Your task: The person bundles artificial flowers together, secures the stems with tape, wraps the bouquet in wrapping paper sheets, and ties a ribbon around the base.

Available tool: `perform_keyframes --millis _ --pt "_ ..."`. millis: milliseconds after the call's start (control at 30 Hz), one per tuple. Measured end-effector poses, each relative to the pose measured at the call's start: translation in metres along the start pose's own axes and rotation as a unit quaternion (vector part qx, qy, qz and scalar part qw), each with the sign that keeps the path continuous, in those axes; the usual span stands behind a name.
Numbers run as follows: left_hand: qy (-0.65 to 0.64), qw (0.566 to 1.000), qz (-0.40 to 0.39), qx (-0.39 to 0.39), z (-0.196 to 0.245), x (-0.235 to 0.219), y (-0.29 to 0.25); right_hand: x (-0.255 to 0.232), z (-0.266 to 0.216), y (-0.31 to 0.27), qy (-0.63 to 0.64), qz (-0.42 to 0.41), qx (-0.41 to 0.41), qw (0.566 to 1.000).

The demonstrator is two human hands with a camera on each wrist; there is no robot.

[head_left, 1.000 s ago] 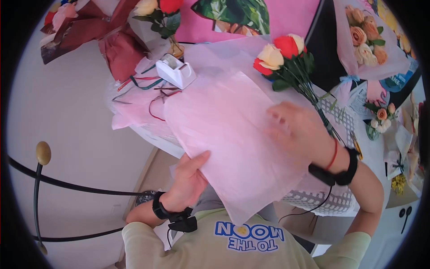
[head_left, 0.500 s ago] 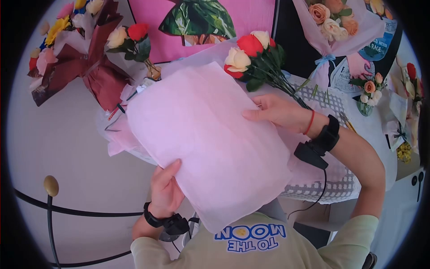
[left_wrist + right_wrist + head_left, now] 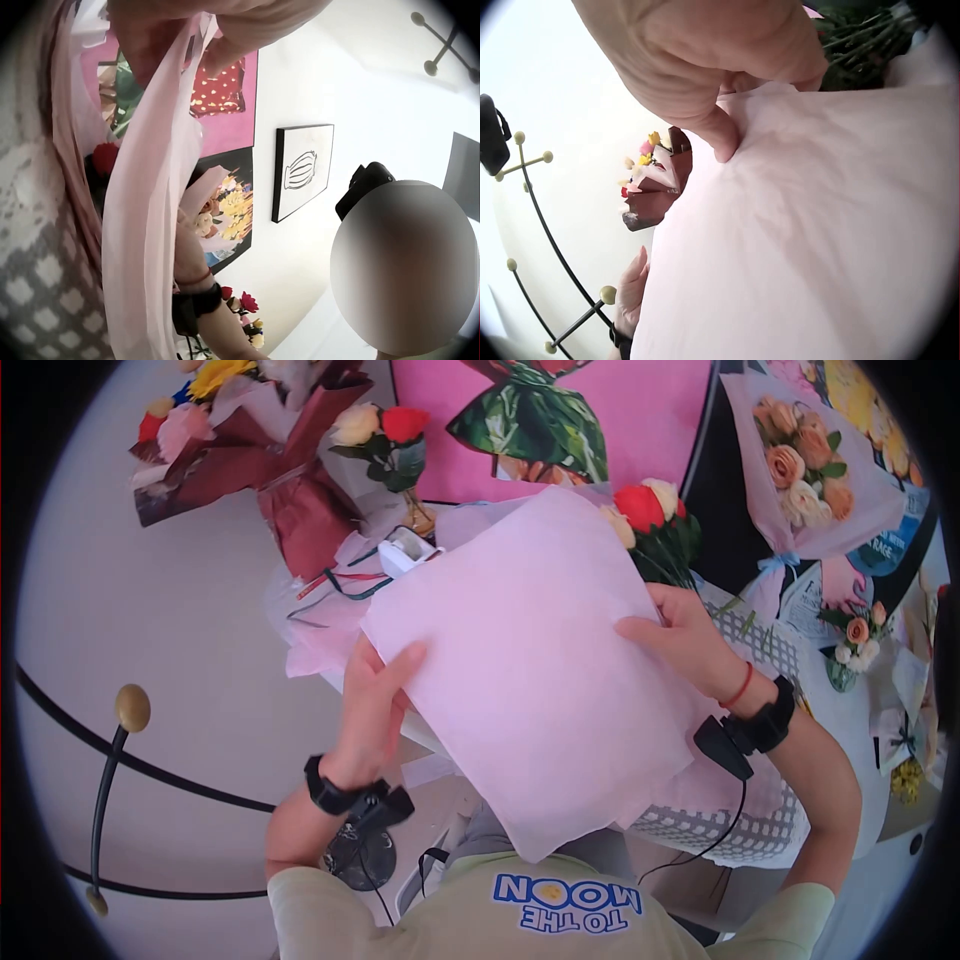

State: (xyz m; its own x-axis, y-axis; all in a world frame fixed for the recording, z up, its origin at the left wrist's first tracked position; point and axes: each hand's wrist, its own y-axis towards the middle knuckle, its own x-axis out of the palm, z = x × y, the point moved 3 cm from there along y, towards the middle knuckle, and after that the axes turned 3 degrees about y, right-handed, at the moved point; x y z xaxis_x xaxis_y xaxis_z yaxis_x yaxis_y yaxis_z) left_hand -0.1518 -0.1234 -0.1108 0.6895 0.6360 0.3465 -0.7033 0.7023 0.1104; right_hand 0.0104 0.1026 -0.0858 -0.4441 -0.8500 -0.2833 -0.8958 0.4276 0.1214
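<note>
A large pale pink sheet of wrapping paper [image 3: 530, 670] is held up over the table's near edge in the head view. My left hand [image 3: 375, 690] pinches its left edge, thumb on top and fingers beneath. At the opposite edge my right hand [image 3: 695, 645] grips the paper the same way; in the right wrist view its thumb [image 3: 721, 139] presses a crease into the sheet. Seen edge-on in the left wrist view, the paper [image 3: 142, 225] hangs in folded layers. Just beyond the right hand lies a bunch of red and cream roses [image 3: 655, 525], partly covered by the sheet.
A white tape dispenser [image 3: 405, 552] and dark ribbons [image 3: 355, 585] lie at the sheet's far left corner. Behind stand a maroon-wrapped bouquet [image 3: 300, 510] and a small vase of roses [image 3: 405, 455]. A grey-white patterned cloth [image 3: 720, 830] covers the table.
My right hand has gone from a blurred sweep over the paper to gripping its right edge. The left hand has moved up along the left edge, and the sheet covers more of the rose bunch.
</note>
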Motion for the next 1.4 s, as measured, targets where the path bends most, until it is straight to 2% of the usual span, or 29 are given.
perform_keyframes --millis 100,167,300,400,467,533,600,833,933,1000,1200,1267,1400 --pt "0.073 0.997 0.001 0.025 0.006 -0.009 0.016 0.000 -0.006 -0.002 -0.028 -0.001 -0.033 0.999" --pt "0.119 0.992 -0.003 0.048 0.007 -0.014 0.019 0.000 -0.009 -0.004 0.002 0.026 -0.056 0.998" --pt "0.105 0.992 0.019 0.071 0.012 -0.011 0.021 -0.002 -0.004 -0.004 0.008 0.017 -0.038 0.999" --pt "0.172 0.980 -0.003 0.101 0.019 -0.016 0.024 -0.004 -0.005 -0.005 0.014 0.034 -0.066 0.997" --pt "0.265 0.950 0.025 0.162 0.019 -0.021 0.026 -0.007 0.003 -0.004 -0.027 0.022 -0.050 0.998" --pt "0.268 0.949 0.000 0.164 0.018 -0.022 0.027 -0.009 0.007 -0.004 -0.080 0.059 -0.067 0.993" --pt "0.268 0.948 -0.008 0.170 0.018 -0.017 0.027 -0.005 0.009 -0.002 0.021 0.019 -0.043 0.999" --pt "0.221 0.969 -0.056 0.095 0.011 -0.029 0.032 -0.006 0.010 -0.003 0.008 0.014 -0.027 0.999" --pt "0.249 0.959 -0.061 0.118 0.010 -0.022 0.034 -0.006 0.012 -0.004 -0.005 0.007 -0.024 1.000" --pt "0.275 0.958 -0.011 0.083 0.015 -0.015 0.032 -0.008 0.012 -0.004 -0.012 0.017 -0.037 0.999" --pt "0.264 0.958 -0.062 0.094 0.012 -0.023 0.036 -0.013 0.019 -0.004 -0.026 -0.014 -0.042 0.999" --pt "0.268 0.956 -0.067 0.100 0.012 -0.020 0.037 -0.012 0.021 -0.006 -0.011 -0.027 -0.015 0.999" --pt "0.255 0.957 -0.051 0.130 0.016 -0.007 0.036 -0.012 0.021 -0.007 0.033 -0.024 -0.029 0.999"
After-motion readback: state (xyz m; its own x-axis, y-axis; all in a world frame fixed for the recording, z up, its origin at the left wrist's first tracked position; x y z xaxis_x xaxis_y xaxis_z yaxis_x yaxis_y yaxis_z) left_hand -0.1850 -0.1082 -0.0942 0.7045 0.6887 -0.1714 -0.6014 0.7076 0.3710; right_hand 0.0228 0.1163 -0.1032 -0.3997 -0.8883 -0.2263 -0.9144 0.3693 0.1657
